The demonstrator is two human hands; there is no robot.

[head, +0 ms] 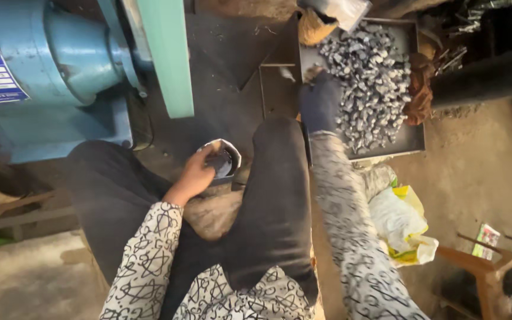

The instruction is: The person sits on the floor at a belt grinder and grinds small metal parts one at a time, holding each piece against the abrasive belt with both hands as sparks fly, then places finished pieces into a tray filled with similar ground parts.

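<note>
My left hand is bare and grips a small white cup with dark pieces inside, held between my knees. My right hand wears a dark blue glove and reaches forward onto the left side of a dark metal tray, its fingers resting at the edge of a heap of several small grey metal pieces. Whether the gloved fingers hold any pieces is hidden. Both sleeves are white with a black scribble pattern, and my dark trousers fill the middle.
A large blue machine housing with a pale green upright bar stands at the left. A brown rag lies at the tray's right rim. A white and yellow plastic bag and a wooden stool sit at the right.
</note>
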